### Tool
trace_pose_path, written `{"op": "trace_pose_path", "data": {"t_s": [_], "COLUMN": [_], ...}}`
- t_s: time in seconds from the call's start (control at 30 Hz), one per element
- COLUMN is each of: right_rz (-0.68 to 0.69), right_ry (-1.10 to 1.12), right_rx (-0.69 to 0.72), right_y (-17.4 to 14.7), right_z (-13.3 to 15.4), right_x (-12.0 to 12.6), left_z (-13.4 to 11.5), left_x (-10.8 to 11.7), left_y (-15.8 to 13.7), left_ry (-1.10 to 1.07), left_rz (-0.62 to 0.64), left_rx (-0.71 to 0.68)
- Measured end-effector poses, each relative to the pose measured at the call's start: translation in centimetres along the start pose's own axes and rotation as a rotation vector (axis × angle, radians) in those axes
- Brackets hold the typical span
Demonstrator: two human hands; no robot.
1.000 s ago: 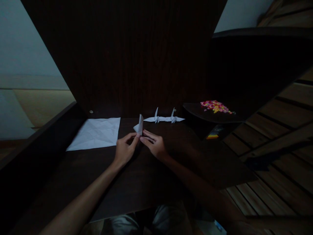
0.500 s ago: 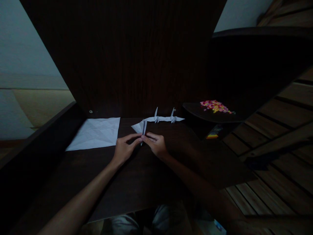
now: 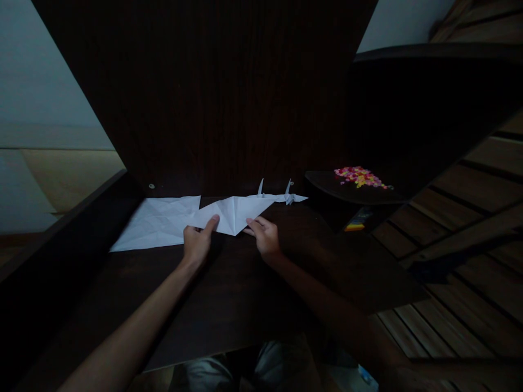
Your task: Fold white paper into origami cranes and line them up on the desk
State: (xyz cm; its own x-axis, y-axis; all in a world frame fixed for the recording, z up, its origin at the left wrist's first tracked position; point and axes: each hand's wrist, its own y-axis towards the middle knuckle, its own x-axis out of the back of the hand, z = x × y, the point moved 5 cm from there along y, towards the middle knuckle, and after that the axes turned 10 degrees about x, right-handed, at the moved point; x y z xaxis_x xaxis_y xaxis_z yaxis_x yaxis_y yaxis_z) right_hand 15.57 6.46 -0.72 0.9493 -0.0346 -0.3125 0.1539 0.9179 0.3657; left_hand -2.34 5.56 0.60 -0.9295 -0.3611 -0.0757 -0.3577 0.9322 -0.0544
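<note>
A creased sheet of white paper [image 3: 235, 212], partly unfolded, is held up between my two hands above the dark desk. My left hand [image 3: 199, 238] pinches its left part, thumb on top and fingers underneath. On the right lower edge my right hand [image 3: 263, 234] grips it between thumb and fingers. Behind its right end stand two folded paper cranes, one partly covered; the right crane [image 3: 291, 198] shows more fully. Another creased white sheet [image 3: 149, 220] lies flat at the left, partly overlapped by the held paper.
A curved corner shelf [image 3: 327, 182] at the right bears a pile of small pink, red and yellow pieces [image 3: 359, 177]. Beneath it is an item with an orange-yellow edge [image 3: 354, 226]. A raised side panel [image 3: 65, 223] bounds the desk [image 3: 220, 288] at the left.
The paper has gone from a narrow folded shape to a wider, opened one. My left hand has moved left, away from my right hand, which has shifted slightly right.
</note>
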Motion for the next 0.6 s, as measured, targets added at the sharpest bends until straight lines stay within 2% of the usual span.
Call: {"op": "trace_pose_path", "data": {"t_s": [0.1, 0.23, 0.43, 0.5, 0.6], "right_rz": [-0.103, -0.177, -0.308, -0.309, -0.273], "right_ry": [0.212, 0.329, 0.341, 0.3, 0.228], "right_rx": [-0.037, -0.098, -0.111, -0.099, -0.087], "right_y": [0.5, 1.1, 2.1, 2.4, 2.5], "right_z": [-0.2, -0.6, -0.3, -0.1, 0.2], "right_x": [0.6, 1.4, 3.1, 3.4, 3.4], "left_z": [0.6, 1.1, 0.0, -0.2, -0.3], "left_x": [0.1, -0.5, -1.1, -1.1, -1.3], "left_y": [0.4, 0.3, -0.1, -0.3, -0.5], "left_ry": [-0.221, -0.358, -0.403, -0.385, -0.341], "left_rz": [-0.013, 0.072, 0.403, 0.447, 0.446], "left_rx": [0.064, 0.147, 0.189, 0.244, 0.296]}}
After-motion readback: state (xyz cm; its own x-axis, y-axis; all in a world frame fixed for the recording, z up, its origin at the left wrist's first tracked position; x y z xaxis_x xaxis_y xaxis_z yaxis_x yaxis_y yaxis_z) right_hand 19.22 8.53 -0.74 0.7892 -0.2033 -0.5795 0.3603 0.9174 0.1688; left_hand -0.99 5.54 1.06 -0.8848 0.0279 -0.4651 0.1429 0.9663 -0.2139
